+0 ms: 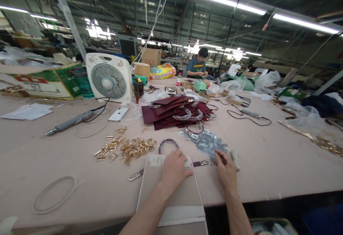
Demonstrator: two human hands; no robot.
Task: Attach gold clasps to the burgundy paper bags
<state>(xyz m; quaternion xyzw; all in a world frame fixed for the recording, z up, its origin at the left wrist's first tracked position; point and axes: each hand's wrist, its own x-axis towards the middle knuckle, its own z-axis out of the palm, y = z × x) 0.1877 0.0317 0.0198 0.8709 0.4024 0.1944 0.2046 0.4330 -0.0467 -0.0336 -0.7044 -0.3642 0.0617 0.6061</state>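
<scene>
A beige bag panel (171,201) with a purple, wrapped handle (168,143) at its far end lies at the table's near edge. Dark straps with gold buckles (200,163) stick out on both its sides. My left hand (175,169) rests on the panel's upper part, palm down, fingers stretched over it. To the right, my right hand (226,170) is closed in a pinch beside a heap of grey metal plates (207,144); whatever is between its fingertips is hidden. A pale roll (234,160) lies just right of that hand. Gold buckles (136,148) are heaped left of the panel.
Maroon bag pieces (171,111) with handles are stacked beyond the plates. An electric screwdriver (69,123), a phone (118,114) and a white fan (108,78) stand or lie at left. Another corded tool (250,113) is at right. A co-worker (197,65) sits across.
</scene>
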